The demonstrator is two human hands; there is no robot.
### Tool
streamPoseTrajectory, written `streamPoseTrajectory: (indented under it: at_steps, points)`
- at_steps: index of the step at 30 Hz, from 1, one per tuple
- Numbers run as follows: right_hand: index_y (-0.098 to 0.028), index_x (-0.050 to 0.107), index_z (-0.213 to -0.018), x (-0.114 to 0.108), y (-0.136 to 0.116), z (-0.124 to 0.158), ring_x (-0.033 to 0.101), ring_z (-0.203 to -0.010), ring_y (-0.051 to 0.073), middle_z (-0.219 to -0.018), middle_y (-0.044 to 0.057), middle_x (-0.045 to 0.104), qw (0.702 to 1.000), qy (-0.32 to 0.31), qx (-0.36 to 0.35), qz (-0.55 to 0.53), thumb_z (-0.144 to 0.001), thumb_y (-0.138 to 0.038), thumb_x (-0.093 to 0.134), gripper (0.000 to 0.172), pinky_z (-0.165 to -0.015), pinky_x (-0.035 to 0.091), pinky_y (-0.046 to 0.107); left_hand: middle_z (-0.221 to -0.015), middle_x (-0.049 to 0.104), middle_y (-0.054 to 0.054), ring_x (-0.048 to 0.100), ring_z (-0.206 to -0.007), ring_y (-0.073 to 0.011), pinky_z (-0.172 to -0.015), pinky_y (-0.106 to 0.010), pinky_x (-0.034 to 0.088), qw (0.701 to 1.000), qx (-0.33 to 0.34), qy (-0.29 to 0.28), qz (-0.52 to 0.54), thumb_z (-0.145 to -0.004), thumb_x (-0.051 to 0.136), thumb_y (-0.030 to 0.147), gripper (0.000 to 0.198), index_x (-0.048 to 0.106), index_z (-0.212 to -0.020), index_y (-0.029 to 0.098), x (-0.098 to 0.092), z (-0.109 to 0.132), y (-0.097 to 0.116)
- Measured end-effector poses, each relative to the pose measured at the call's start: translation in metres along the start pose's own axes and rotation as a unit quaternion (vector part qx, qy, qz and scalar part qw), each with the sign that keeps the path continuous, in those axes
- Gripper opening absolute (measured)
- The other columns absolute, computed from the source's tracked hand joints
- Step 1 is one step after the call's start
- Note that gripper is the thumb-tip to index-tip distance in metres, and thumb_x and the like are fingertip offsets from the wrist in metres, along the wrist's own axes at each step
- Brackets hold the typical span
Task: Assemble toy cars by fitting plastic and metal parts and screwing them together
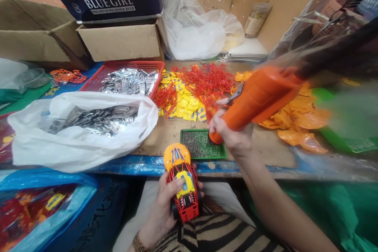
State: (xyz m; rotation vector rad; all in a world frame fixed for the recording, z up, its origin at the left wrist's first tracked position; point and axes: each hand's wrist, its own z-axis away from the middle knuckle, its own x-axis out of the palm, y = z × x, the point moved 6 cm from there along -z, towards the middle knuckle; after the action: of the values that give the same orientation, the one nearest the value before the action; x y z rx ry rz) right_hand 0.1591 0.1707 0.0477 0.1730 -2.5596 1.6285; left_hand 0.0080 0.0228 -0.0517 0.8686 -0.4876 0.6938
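Observation:
My left hand wraps round a toy car with an orange hood, a red frame and a yellow roof, held over my lap with the thumb on the roof. In my right hand is an orange power screwdriver, its body slanting up to the right towards a black hose or cable. The tool's black lower end is over a small green tray of tiny metal screws. Just beyond lie yellow printed parts and red plastic frames.
Orange shells are heaped at the right. A white bag and a red basket hold silvery parts at the left. Cardboard boxes stand behind them. Below left, a blue bag contains red and orange pieces.

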Motion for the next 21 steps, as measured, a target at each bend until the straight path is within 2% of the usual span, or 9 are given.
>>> streamPoseTrajectory:
  at_steps: [4, 9, 16, 21]
  points:
    - [-0.02, 0.056, -0.083, 0.0002, 0.0014, 0.0003, 0.057, -0.057, 0.011, -0.067, -0.005, 0.057, 1.0, 0.005, 0.009, -0.001, -0.082, -0.02, 0.068, 0.011, -0.067, 0.053, 0.035, -0.103, 0.072, -0.015, 0.073, -0.082, -0.0315, -0.069, -0.044, 0.063, 1.0, 0.005, 0.0, 0.005, -0.069, 0.08, 0.027, 0.051, 0.057, -0.112, 0.012, 0.0002, 0.0002, 0.001]
    - [-0.02, 0.055, -0.088, 0.0022, 0.0002, -0.0005, 0.056, -0.055, 0.012, -0.065, -0.006, 0.056, 1.0, 0.005, 0.018, 0.006, -0.08, -0.02, 0.068, 0.016, -0.061, 0.051, 0.034, -0.095, 0.073, -0.014, 0.073, -0.076, -0.0293, -0.069, -0.042, 0.063, 1.0, -0.007, -0.006, -0.001, -0.07, 0.08, 0.028, 0.053, 0.058, -0.115, 0.011, 0.0007, 0.0, -0.0002]
    - [-0.022, 0.052, -0.089, 0.0064, -0.0004, -0.0006, 0.055, -0.052, 0.012, -0.059, -0.008, 0.054, 0.999, -0.003, 0.031, 0.021, -0.077, -0.022, 0.067, 0.019, -0.057, 0.052, 0.033, -0.093, 0.073, -0.014, 0.073, -0.085, -0.0331, -0.07, -0.042, 0.063, 1.0, 0.004, 0.008, -0.011, -0.069, 0.081, 0.029, 0.054, 0.06, -0.115, 0.01, 0.0006, 0.0004, 0.0018]
    - [-0.023, 0.051, -0.096, 0.0064, -0.0002, -0.0018, 0.054, -0.05, 0.012, -0.061, -0.009, 0.054, 0.999, 0.011, 0.035, 0.019, -0.075, -0.022, 0.067, 0.026, -0.056, 0.052, 0.034, -0.094, 0.073, -0.014, 0.073, -0.08, -0.0301, -0.067, -0.04, 0.063, 1.0, 0.006, 0.01, -0.008, -0.07, 0.08, 0.027, 0.051, 0.06, -0.113, 0.01, 0.0012, 0.0011, 0.003]
